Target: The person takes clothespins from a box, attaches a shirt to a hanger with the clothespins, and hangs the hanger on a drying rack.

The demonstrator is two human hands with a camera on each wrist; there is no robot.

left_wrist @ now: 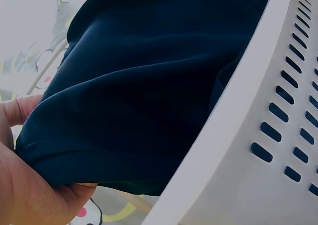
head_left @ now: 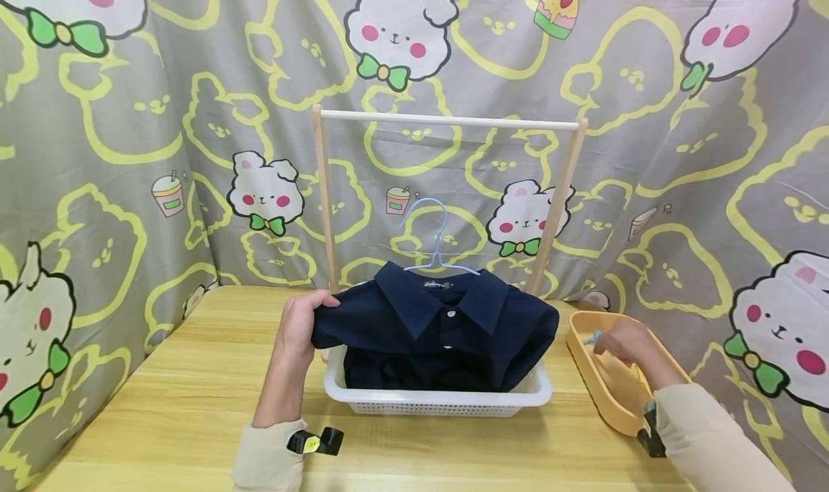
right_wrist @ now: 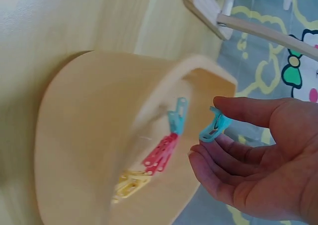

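Observation:
A navy collared shirt (head_left: 363, 316) hangs on a light-blue hanger (head_left: 437, 237), its lower part bunched in a white perforated basket (head_left: 338, 385). My left hand (head_left: 299, 328) grips the shirt at its left shoulder or sleeve edge, with the thumb on one face and fingers behind the cloth. Over the orange tray (head_left: 599, 395), my right hand (head_left: 628, 344) pinches a light-blue clothespin (right_wrist: 214, 125) between thumb and fingers. Inside the tray lie another blue clothespin (right_wrist: 177, 118), red clothespins (right_wrist: 161, 153) and yellow clothespins (right_wrist: 131, 184).
Behind the basket stands a wooden rack with a white crossbar (head_left: 453, 120); the hanger's hook is below that bar, not on it. Everything rests on a wood-grain table (head_left: 175, 398). A patterned grey curtain (head_left: 214, 17) encloses the back and sides.

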